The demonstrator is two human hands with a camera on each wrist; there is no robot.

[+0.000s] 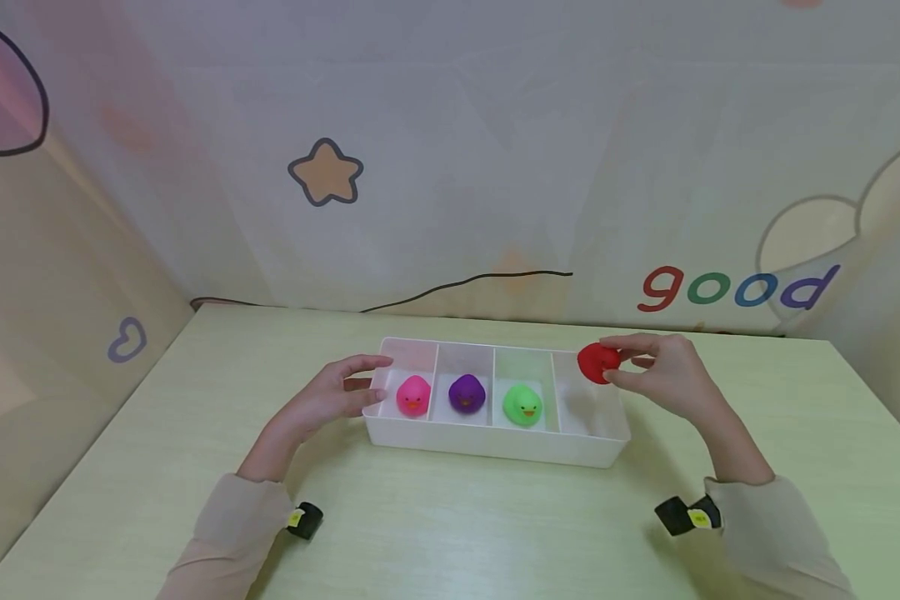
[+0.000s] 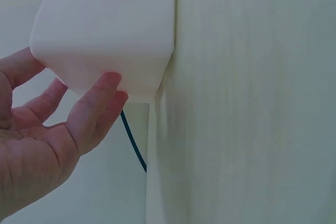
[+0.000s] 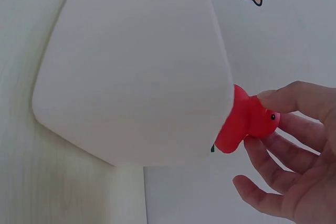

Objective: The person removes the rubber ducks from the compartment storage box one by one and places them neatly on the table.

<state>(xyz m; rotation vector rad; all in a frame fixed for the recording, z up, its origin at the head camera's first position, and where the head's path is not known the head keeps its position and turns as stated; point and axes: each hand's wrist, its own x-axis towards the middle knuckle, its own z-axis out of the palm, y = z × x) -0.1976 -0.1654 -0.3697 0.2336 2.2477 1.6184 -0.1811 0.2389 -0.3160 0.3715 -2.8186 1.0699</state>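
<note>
Right of centre, pinching red toy duck [image 1: 594, 364] with right hand [image 1: 671, 377]; apparently gripping divided tray [image 1: 487, 440] with loosely curled left hand [image 1: 330, 392].

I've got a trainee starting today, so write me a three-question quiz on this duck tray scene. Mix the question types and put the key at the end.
1. Which hand holds the red duck?

2. True or false: the purple duck and the green duck sit in neighbouring compartments of the white tray.

3. What does the left hand touch?
A) the left end of the white tray
B) the purple duck
C) the red duck

Key:
1. The right hand.
2. True.
3. A.
</note>
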